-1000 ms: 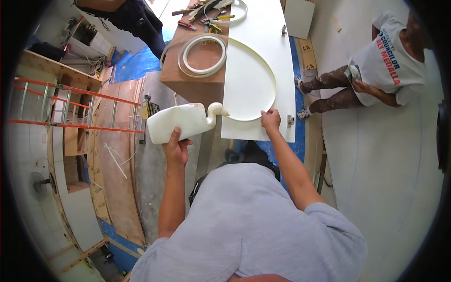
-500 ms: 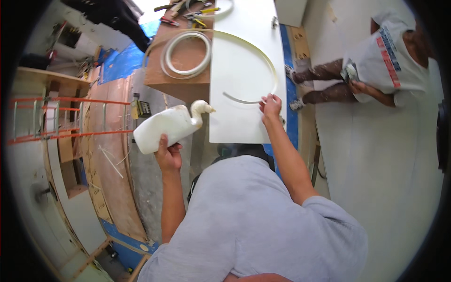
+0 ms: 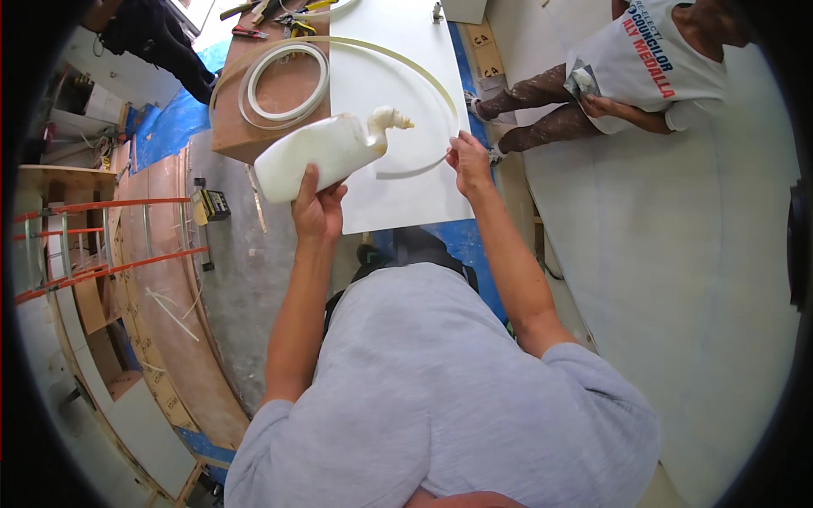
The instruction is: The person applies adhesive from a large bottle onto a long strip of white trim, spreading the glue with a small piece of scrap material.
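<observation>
My left hand (image 3: 318, 206) grips a white squeeze bottle (image 3: 313, 157) with a curved neck, held tilted. Its glue-crusted nozzle (image 3: 389, 119) points right, above a white panel (image 3: 366, 207). On the right, my right hand (image 3: 471, 162) has its fingers closed on a thin pale edging strip (image 3: 410, 174). The strip bows in a wide arc over the panel, from the coil side round to my fingers. Its free end curls back leftward, below the nozzle.
A white coil (image 3: 255, 89) lies on a brown wooden box (image 3: 230, 134), with hand tools (image 3: 300, 30) behind. At right a co-worker (image 3: 648, 63) holds something small; another person (image 3: 161, 42) stands far left. An orange ladder (image 3: 110, 205) and a yellow-black case (image 3: 210, 206) are at left.
The bottle has come rightward relative to the panel, bringing its nozzle over it and nearer the strip. My right hand keeps hold of the strip. The whole view has shifted.
</observation>
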Demonstrator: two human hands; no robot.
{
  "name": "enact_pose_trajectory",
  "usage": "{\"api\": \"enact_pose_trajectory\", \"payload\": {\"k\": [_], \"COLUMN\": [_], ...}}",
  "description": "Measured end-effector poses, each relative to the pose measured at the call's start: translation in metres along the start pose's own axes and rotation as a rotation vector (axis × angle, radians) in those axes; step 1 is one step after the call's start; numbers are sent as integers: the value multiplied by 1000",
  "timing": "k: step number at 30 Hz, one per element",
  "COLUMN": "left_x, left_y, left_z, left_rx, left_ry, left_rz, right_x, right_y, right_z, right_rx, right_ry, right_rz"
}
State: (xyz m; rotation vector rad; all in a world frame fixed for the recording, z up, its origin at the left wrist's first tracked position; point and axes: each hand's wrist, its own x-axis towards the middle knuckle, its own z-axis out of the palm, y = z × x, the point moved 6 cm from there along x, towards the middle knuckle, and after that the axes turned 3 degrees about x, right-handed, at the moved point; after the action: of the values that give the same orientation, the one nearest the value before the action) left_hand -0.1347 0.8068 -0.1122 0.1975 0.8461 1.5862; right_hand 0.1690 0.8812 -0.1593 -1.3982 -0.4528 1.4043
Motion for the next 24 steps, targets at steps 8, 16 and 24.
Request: {"api": "enact_pose_trajectory", "payload": {"k": [8, 16, 24], "left_x": [20, 22, 23], "left_y": [-28, -49, -74], "left_z": [22, 58, 108], "left_rx": [112, 200, 356], "left_ry": [-35, -75, -63], "left_rz": [49, 199, 296], "right_x": [9, 35, 43], "right_y": [-17, -46, -60], "right_z": [-16, -33, -34], "right_rx": [16, 100, 360], "right_ry": [-192, -481, -624], "right_rz": [157, 383, 499]}}
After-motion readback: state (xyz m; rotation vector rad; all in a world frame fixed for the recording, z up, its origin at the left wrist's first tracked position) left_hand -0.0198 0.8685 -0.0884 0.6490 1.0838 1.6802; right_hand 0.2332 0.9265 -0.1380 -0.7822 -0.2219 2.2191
